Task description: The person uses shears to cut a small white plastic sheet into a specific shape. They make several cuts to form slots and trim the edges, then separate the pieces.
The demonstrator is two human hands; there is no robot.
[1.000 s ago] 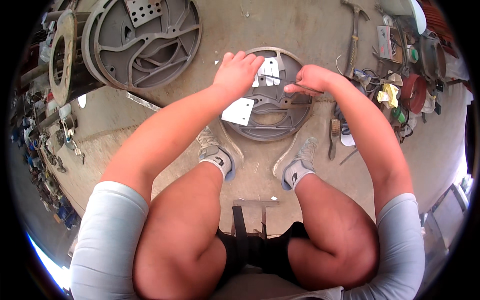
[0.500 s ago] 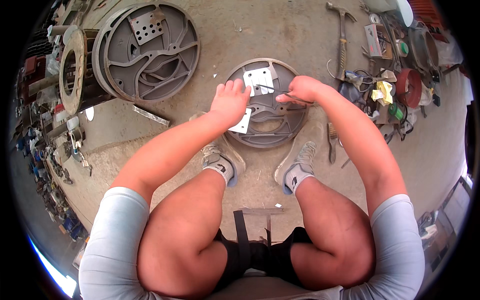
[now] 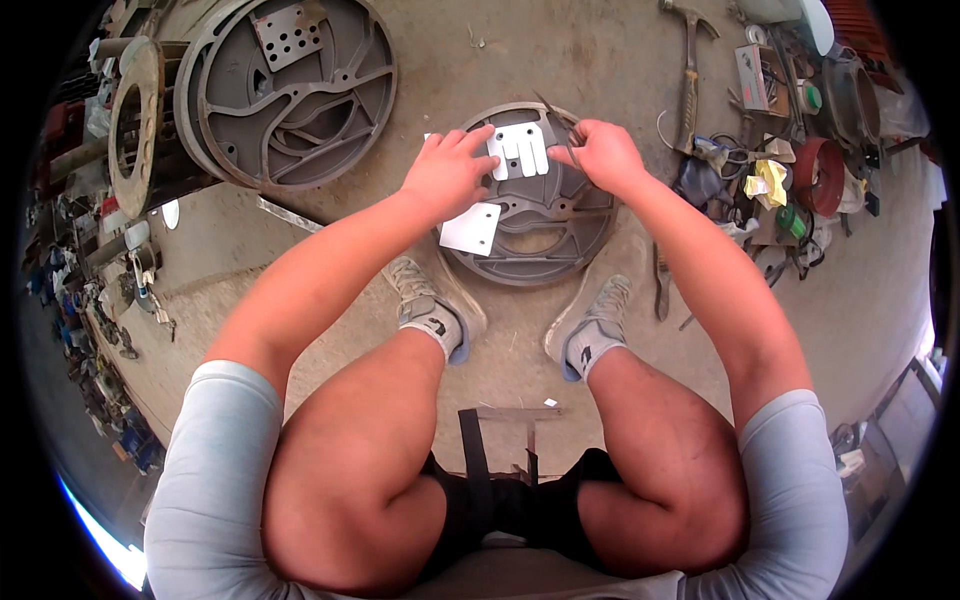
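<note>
A white slotted card or plate (image 3: 503, 170) lies on the upper part of a round grey cast-metal disc (image 3: 570, 215) between my feet. My left hand (image 3: 447, 172) is open beside it, fingers spread, with index finger and thumb tips at its left edge. My right hand (image 3: 607, 155) is closed round a thin, dark, pointed tool (image 3: 553, 112), held just right of the plate with its slim end pointing up and left. Exactly what kind of tool it is I cannot make out. A second white piece (image 3: 470, 230) with small holes overlaps the disc's lower left rim.
At the upper left lie larger cast discs (image 3: 372, 120), with a perforated plate (image 3: 285, 38) on them and a rusty ring (image 3: 130, 135) beside. To the right are a hammer (image 3: 689, 95), a crumpled yellow wrapper (image 3: 768, 183), a red ring (image 3: 820, 178) and a wire brush (image 3: 662, 290).
My right hand has risen, and the tool has swung from lying across the white plate to its right side. My left hand has shifted slightly up and left, uncovering more of the second white piece.
</note>
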